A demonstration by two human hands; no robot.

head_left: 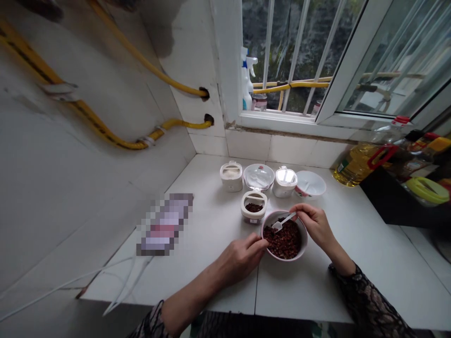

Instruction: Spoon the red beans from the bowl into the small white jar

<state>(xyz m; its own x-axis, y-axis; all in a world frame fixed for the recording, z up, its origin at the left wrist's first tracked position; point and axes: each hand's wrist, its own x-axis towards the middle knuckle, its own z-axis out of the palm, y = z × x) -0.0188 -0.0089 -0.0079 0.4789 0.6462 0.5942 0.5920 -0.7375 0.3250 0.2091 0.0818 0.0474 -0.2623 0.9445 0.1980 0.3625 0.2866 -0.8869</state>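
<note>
A white bowl with a pink rim stands on the counter, holding dark red-brown dried bits that look like Sichuan peppercorns. My left hand grips the bowl's left rim, thumb and fingers closed on it. Between the fingertips of my right hand is the handle of a small white spoon, its scoop end resting on the dried bits. Just behind the bowl, a white-rimmed seasoning jar contains similar dark bits.
Two more seasoning jars, a lidded bowl and a white bowl line the back. An oil bottle and a black condiment box stand right. A blurred-out object and white cables lie left.
</note>
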